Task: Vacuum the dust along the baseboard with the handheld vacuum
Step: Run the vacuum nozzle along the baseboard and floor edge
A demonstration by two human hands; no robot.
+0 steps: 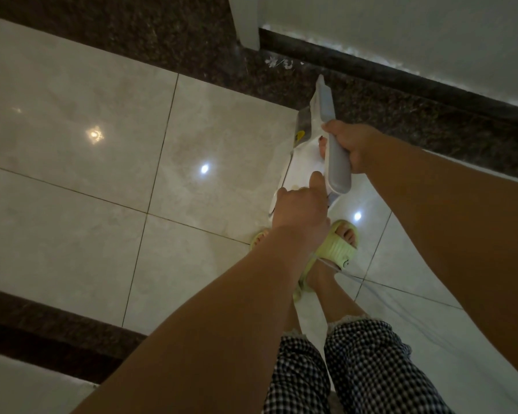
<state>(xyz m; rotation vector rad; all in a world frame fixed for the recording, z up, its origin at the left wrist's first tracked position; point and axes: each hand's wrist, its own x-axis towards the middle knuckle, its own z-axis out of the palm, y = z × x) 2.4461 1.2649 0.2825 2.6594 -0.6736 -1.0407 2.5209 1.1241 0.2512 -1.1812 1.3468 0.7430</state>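
Note:
A white and grey handheld vacuum (323, 106) points away from me, its narrow nozzle tip hovering over the dark granite floor border just short of the dark baseboard (401, 76). My right hand (353, 144) is wrapped around the grey handle. My left hand (299, 210) rests on the vacuum's white rear body, thumb pressed against it. Pale dust and a few white flecks (277, 62) lie on the border and along the baseboard's top edge by the wall.
A white door frame post (245, 19) stands at the top, left of the baseboard. Glossy beige floor tiles (87, 159) spread to the left. My feet in yellow-green slippers (338, 249) stand below the vacuum, with a thin white cord (350, 274) trailing right.

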